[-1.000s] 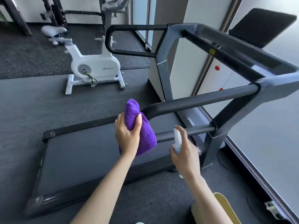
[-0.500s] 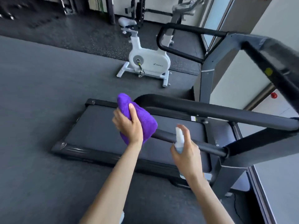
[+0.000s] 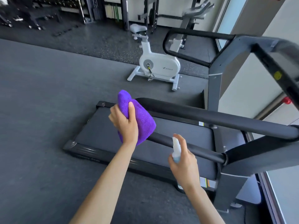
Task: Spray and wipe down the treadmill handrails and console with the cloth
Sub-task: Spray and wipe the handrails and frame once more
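My left hand (image 3: 125, 123) grips a bunched purple cloth (image 3: 139, 117) pressed against the rounded free end of the treadmill's near black handrail (image 3: 210, 118). My right hand (image 3: 184, 160) holds a small clear spray bottle (image 3: 176, 150) upright, its top close to the thinner lower bar (image 3: 194, 151) of the same rail. The far handrail (image 3: 186, 47) loops at the upper right. The console (image 3: 278, 68) runs blurred along the right edge, above the rails. The grey running deck (image 3: 100, 131) lies beneath both hands.
A white exercise bike (image 3: 159, 67) stands on the dark rubber floor beyond the treadmill. Weight racks and benches (image 3: 40, 15) line the back wall. A pale wall and window frame (image 3: 258, 94) close the right side behind the treadmill uprights.
The view has swung left and tilted up, bringing more floor and back wall into sight. Both hands keep their hold; the cloth stays at the handrail's end.
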Available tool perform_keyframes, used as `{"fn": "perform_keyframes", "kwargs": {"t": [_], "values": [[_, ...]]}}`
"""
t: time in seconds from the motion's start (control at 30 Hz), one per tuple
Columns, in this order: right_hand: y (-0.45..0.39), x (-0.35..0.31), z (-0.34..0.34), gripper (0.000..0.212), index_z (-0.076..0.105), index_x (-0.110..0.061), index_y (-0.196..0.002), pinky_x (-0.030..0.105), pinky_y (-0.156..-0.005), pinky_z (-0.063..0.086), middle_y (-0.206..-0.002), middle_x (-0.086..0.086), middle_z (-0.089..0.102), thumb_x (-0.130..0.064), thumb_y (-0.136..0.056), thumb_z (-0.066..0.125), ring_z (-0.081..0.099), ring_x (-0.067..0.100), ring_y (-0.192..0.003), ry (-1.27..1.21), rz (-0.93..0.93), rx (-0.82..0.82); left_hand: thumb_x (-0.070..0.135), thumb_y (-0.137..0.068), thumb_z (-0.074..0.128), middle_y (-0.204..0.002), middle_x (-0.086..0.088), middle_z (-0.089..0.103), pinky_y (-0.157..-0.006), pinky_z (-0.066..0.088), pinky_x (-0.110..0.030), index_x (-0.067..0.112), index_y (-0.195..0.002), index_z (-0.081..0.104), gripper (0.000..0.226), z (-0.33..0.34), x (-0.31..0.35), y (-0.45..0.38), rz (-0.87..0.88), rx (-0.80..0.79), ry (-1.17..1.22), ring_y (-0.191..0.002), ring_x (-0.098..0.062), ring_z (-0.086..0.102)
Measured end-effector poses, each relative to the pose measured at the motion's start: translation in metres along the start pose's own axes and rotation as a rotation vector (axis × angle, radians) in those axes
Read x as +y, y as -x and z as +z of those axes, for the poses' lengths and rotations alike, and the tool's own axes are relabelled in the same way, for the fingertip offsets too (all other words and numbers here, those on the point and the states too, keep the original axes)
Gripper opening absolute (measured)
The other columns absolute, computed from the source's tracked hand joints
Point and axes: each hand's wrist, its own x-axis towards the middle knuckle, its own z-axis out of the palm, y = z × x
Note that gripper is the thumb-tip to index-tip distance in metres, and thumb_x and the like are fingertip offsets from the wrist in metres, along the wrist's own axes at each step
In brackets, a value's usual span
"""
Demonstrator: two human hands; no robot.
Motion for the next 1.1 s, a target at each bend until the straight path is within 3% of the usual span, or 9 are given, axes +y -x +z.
{"fn": "perform_keyframes", "kwargs": {"t": [0.13,0.2,0.33,0.47,0.57,0.67,0.8,0.97,1.1], "values": [[0.000,0.004,0.005,0.067,0.033,-0.045,-0.127,0.031,-0.055,0.037,-0.071,-0.003,0.059,-0.005,-0.079,0.058,0.048,0.018,-0.059,-0.046,0.029,0.023,0.039,-0.094,0.052,-0.110,-0.004,0.047,-0.090,0.029,-0.026,0.007,-0.106,0.055,0.034,0.009,0.016,0.016,-0.088,0.105,0.065,-0.098,-0.015,0.036],[0.005,0.011,0.005,0.065,0.035,-0.043,-0.129,0.031,-0.055,0.038,-0.068,-0.004,0.058,-0.007,-0.080,0.057,0.049,0.019,-0.060,-0.047,0.065,0.020,0.037,-0.095,0.054,-0.119,-0.008,0.049,-0.087,0.031,-0.029,0.006,-0.108,0.057,0.034,0.016,0.029,0.020,-0.061,0.096,-0.050,-0.103,-0.022,0.038],[0.015,0.026,0.001,0.066,0.034,-0.046,-0.129,0.033,-0.056,0.042,-0.063,-0.012,0.050,-0.008,-0.079,0.057,0.048,0.017,-0.058,-0.022,0.114,-0.003,0.035,-0.094,0.054,-0.105,-0.009,0.064,-0.087,0.041,-0.048,0.002,-0.096,0.063,0.033,0.024,0.051,0.004,0.208,-0.001,-0.343,-0.104,-0.034,0.052],[0.012,0.032,-0.003,0.065,0.036,-0.042,-0.132,0.031,-0.055,0.037,-0.063,-0.010,0.050,-0.009,-0.080,0.057,0.048,0.013,-0.058,-0.025,0.143,-0.003,0.044,-0.092,0.045,-0.090,-0.004,0.066,-0.084,0.039,-0.043,0.008,-0.089,0.066,0.041,0.024,0.062,-0.003,0.483,-0.209,-0.565,-0.094,-0.031,0.056],[0.002,0.030,-0.007,0.064,0.035,-0.041,-0.133,0.032,-0.058,0.040,-0.070,-0.005,0.057,-0.010,-0.082,0.057,0.051,0.021,-0.063,-0.070,0.139,0.075,0.046,-0.089,0.043,-0.085,0.000,0.067,-0.083,0.035,-0.039,0.015,-0.084,0.066,0.039,0.042,0.078,0.010,0.651,-0.355,-0.689,-0.087,-0.028,0.058],[-0.009,0.031,-0.018,0.064,0.031,-0.045,-0.129,0.033,-0.058,0.042,-0.077,-0.005,0.060,-0.010,-0.083,0.058,0.053,0.023,-0.064,-0.123,0.139,0.179,0.046,-0.088,0.044,-0.083,0.000,0.068,-0.080,0.034,-0.037,0.016,-0.081,0.065,0.037,0.053,0.086,0.020,0.721,-0.399,-0.707,-0.084,-0.028,0.059],[-0.017,0.038,-0.036,0.063,0.031,-0.046,-0.128,0.030,-0.054,0.034,-0.068,-0.010,0.052,-0.011,-0.083,0.058,0.047,0.015,-0.058,-0.109,0.127,0.255,0.045,-0.087,0.044,-0.080,-0.001,0.067,-0.076,0.034,-0.038,0.016,-0.078,0.063,0.036,0.054,0.084,0.019,0.758,-0.387,-0.722,-0.081,-0.029,0.059],[-0.009,0.054,-0.055,0.063,0.032,-0.046,-0.128,0.011,-0.054,0.036,-0.071,-0.016,0.050,-0.011,-0.084,0.059,0.051,0.000,-0.067,-0.120,0.160,0.304,0.036,-0.084,0.057,-0.064,-0.006,0.061,-0.065,0.036,-0.035,0.013,-0.066,0.057,0.029,0.077,0.102,0.051,0.839,-0.465,-0.715,-0.064,-0.031,0.058],[-0.003,0.069,-0.071,0.063,0.031,-0.045,-0.130,0.026,-0.054,0.035,-0.072,-0.009,0.053,-0.011,-0.085,0.059,0.050,0.011,-0.061,-0.121,0.197,0.326,0.036,-0.086,0.056,-0.069,-0.007,0.065,-0.066,0.035,-0.036,0.012,-0.073,0.061,0.028,0.099,0.113,0.077,0.879,-0.535,-0.739,-0.067,-0.033,0.059]]}}
